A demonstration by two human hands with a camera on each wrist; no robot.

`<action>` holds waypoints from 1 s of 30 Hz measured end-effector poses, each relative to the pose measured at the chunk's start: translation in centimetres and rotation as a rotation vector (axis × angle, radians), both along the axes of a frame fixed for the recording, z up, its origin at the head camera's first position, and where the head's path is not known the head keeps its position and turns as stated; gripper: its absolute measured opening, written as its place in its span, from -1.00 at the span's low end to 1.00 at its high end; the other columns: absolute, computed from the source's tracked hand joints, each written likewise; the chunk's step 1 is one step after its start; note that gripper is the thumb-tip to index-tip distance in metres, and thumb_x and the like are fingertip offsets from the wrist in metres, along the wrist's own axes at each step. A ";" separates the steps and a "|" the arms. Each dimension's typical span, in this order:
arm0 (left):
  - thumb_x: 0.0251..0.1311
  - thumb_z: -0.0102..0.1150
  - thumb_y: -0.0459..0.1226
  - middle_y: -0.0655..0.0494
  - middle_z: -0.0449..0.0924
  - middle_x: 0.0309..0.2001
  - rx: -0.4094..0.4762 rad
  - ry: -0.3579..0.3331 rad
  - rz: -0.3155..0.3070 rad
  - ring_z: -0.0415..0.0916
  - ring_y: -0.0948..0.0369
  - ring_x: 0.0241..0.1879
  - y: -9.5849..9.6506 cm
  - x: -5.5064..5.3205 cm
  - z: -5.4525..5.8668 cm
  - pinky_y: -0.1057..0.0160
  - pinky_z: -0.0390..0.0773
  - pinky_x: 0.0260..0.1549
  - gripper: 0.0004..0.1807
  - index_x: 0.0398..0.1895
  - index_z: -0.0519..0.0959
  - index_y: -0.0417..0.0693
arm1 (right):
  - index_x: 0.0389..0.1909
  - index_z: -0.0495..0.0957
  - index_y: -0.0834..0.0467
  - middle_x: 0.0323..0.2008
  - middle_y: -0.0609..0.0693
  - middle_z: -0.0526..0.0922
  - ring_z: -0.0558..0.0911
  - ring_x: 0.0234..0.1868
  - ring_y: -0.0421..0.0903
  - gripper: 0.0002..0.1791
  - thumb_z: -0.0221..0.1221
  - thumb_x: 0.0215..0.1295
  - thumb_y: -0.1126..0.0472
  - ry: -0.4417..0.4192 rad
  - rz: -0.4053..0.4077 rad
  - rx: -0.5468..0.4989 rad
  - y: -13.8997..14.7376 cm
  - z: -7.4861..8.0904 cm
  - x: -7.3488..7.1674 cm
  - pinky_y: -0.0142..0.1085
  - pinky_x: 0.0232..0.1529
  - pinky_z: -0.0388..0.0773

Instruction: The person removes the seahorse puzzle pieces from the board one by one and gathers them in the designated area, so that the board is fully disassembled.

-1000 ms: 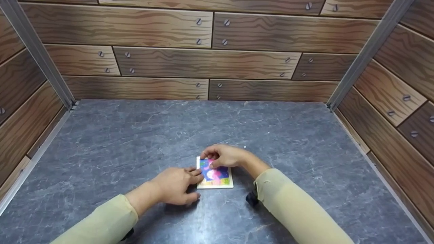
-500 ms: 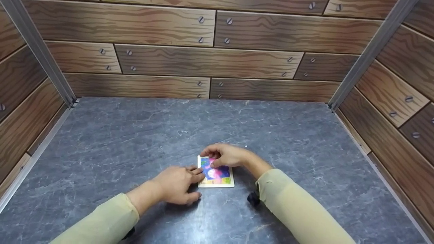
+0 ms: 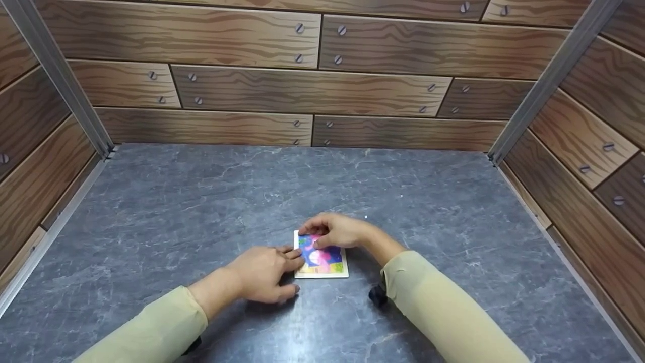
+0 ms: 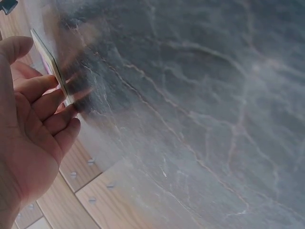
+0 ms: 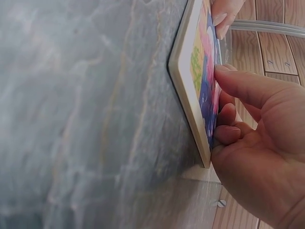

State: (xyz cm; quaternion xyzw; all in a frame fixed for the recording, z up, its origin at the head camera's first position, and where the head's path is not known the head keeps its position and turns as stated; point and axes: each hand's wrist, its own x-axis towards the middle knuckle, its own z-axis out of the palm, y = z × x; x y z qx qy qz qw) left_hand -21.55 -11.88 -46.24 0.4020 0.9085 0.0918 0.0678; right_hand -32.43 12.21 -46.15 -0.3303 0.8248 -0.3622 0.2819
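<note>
A small board with a pale frame and a colourful picture (image 3: 327, 259), much like a tray puzzle, lies on the table in the head view. My left hand (image 3: 264, 275) rests at its left side, fingertips over the frame and thumb apart on the table side. In the left wrist view, the loosely bent fingers (image 4: 50, 107) touch the board's edge (image 4: 50, 62). My right hand (image 3: 337, 232) reaches over the top, its thumb on the picture and index finger near the upper left corner. The right wrist view shows its other fingers (image 5: 228, 114) curled against the picture; I cannot tell whether they pinch a piece.
The grey marble-patterned tabletop (image 3: 227, 191) spreads around the board. Wood-print walls (image 3: 242, 91) enclose it at the back and both sides, with metal posts (image 3: 549, 85) at the rear corners. Tiny white specks (image 3: 366, 217) lie beyond the right hand.
</note>
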 end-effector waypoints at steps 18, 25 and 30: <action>0.42 0.17 0.05 -0.12 0.55 0.38 0.040 0.023 -0.010 0.52 -0.09 0.37 -0.3 0.0 -0.2 -0.10 0.60 0.24 -0.37 0.42 0.59 -0.10 | 0.23 0.63 0.18 0.02 0.01 0.64 0.53 0.03 -0.13 -0.57 0.30 0.35 0.42 0.006 0.010 0.021 -0.4 0.1 0.1 -0.22 0.16 0.50; 0.44 0.15 0.05 -0.15 0.54 0.40 0.017 0.007 -0.013 0.50 -0.08 0.39 -0.1 -0.2 0.1 -0.08 0.60 0.24 -0.37 0.43 0.57 -0.10 | 0.20 0.63 0.19 0.02 0.03 0.67 0.54 0.00 -0.14 -0.57 0.30 0.33 0.46 -0.019 -0.013 -0.008 -0.4 0.2 0.1 -0.25 0.10 0.50; 0.44 0.14 0.06 -0.16 0.53 0.40 0.004 0.001 -0.016 0.49 -0.09 0.39 0.1 -0.3 0.2 -0.08 0.61 0.24 -0.37 0.43 0.57 -0.10 | 0.19 0.64 0.19 0.04 0.02 0.67 0.55 0.01 -0.12 -0.57 0.30 0.32 0.46 -0.028 -0.026 -0.011 -0.2 0.2 0.1 -0.27 0.09 0.51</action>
